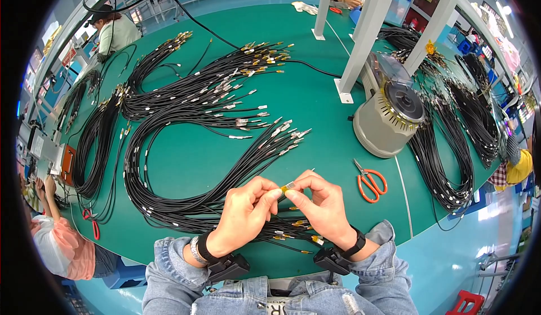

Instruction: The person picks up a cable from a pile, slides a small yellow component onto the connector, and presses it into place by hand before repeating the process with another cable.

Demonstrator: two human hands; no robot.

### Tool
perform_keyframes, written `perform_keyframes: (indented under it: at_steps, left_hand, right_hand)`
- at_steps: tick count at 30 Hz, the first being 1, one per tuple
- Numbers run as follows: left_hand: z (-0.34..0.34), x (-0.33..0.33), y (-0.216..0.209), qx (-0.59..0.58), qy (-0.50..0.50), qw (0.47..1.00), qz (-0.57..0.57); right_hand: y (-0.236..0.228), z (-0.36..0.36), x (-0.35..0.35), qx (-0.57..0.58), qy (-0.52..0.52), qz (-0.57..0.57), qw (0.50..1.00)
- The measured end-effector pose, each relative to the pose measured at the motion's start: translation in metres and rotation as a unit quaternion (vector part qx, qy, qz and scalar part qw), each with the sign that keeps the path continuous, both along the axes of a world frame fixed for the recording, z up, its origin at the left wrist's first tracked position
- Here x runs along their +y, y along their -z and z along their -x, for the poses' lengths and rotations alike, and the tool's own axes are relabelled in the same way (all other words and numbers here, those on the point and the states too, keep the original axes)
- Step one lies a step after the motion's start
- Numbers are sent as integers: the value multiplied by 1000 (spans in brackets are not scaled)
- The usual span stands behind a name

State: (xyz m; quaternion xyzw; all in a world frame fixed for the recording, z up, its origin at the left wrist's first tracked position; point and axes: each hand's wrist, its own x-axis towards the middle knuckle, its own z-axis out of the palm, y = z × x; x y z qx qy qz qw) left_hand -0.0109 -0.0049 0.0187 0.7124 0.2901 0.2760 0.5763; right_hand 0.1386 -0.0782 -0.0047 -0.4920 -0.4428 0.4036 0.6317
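My left hand and my right hand meet over the near part of the table, fingertips pinched together. Between them is a small cable end with a yellowish piece and a silvery tip; its finer details are too small to make out. Beneath and behind my hands runs a large bundle of black cables, curved in a U, with white-labelled ends pointing right. More cable ends with yellow tips lie just under my hands.
Orange-handled scissors lie right of my hands. Behind them stands a grey round machine beside white metal posts. More black cable bundles lie at right. Red-handled pliers rest at left, near a seated co-worker.
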Motion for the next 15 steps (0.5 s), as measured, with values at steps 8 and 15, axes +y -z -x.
perform_keyframes:
  at_steps: [8, 15]
  left_hand:
    - [0, -3, 4, -7, -1, 1000, -27]
    - [0, -5, 5, -54, 21, 996, 72]
  right_hand:
    - [-3, 2, -1, -162, 54, -63, 983]
    - [-5, 2, -3, -17, 38, -15, 999]
